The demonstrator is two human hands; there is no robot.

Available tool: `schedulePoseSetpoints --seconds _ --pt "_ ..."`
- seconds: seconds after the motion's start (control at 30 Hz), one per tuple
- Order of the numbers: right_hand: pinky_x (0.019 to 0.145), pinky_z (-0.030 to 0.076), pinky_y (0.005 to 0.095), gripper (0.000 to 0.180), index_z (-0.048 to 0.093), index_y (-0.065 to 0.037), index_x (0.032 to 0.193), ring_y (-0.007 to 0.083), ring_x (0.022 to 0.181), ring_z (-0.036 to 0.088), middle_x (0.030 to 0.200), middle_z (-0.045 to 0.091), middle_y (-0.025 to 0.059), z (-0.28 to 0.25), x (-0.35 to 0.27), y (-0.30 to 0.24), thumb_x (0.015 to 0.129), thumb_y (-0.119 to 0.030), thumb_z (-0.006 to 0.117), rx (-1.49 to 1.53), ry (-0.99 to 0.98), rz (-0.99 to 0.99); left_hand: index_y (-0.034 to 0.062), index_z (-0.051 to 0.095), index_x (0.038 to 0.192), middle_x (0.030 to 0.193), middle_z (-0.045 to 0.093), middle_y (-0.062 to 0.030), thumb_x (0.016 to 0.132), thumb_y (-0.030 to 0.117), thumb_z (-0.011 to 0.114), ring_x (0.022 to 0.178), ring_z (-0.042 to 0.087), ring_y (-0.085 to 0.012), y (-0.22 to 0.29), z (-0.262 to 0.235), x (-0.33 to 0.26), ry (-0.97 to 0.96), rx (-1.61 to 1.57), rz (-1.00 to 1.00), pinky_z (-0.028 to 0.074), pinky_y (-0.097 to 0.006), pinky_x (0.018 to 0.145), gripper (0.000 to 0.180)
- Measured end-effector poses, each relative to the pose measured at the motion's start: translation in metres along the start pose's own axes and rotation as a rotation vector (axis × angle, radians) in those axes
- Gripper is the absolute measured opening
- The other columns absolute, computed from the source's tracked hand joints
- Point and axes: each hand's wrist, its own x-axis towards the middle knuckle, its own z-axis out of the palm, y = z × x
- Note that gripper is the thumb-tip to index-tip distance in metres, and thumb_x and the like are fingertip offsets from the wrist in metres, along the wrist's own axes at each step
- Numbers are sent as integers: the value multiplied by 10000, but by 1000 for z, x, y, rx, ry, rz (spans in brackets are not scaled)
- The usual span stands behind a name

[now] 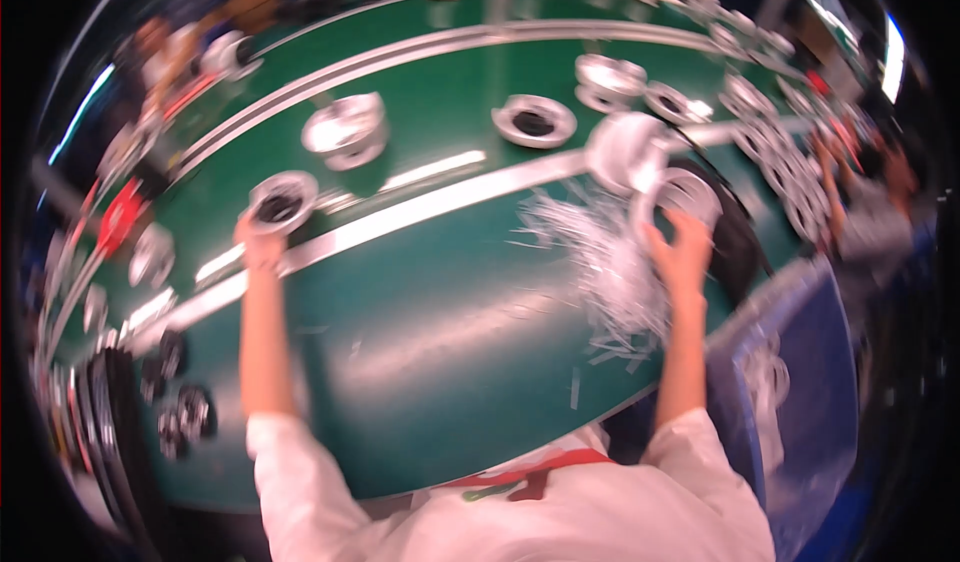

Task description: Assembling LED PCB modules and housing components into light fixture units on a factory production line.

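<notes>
My left hand [262,246] reaches forward on the left, its fingers closed at the near edge of a white round housing [303,188] with a dark centre. That housing is at the near side of the green conveyor belt [440,127]. My right hand [684,254] is closed on the rim of a white ring-shaped part [703,194], thumb and fingers curled at its lower edge. Directly behind it is another white round housing [612,152]. A heap of thin clear strips [615,267] lies on the green worktable [420,362] beside my right hand. Motion blurs both hands somewhat.
More white housings [345,130] and a dark-centred ring [535,122] sit on the belt. Small black parts [195,412] lie at the table's left. A blue bin [810,362] with a plastic liner stands at the right. Other people [880,202] work at both sides.
</notes>
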Motion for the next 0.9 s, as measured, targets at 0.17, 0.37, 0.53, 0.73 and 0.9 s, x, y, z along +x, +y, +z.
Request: schedulePoseSetpoints --seconds 0.17,0.37,0.53,0.73,0.9 --pt "716 416 348 101 626 -28 725 250 766 545 761 607 99 18 1 29 705 -127 626 82 -72 26 -38 480 1005 1017 519 -130 754 107 587 974 474 -206 -24 -52 29 414 74 263 362 -314 875 309" --pt "720 398 349 147 599 0 741 267 754 528 768 599 113 20 4 32 719 -143 621 126 -143 -107 1 520 1025 1005 567 -137 713 237 644 917 546 -251 55 -16 -86 792 1330 662 414 -323 808 410" --pt "718 405 347 115 605 -13 769 271 763 526 774 598 109 21 4 46 739 -123 585 18 -80 -111 44 569 955 981 568 -138 677 56 497 915 532 -290 133 -56 -229 1048 2148 562 420 -387 799 288" --pt "467 364 246 132 607 11 849 131 485 435 798 605 94 -56 20 -41 789 -100 569 93 42 18 19 522 1074 1032 558 -173 699 280 625 966 528 -307 164 -99 -289 1025 2054 -41 411 -357 840 468" --pt "511 414 240 107 576 27 858 167 590 528 788 591 104 -65 -14 -123 762 19 528 517 -126 -496 2 557 1026 1036 554 -185 650 410 660 976 532 -298 172 -82 -289 1115 2053 -238 417 -350 847 564"
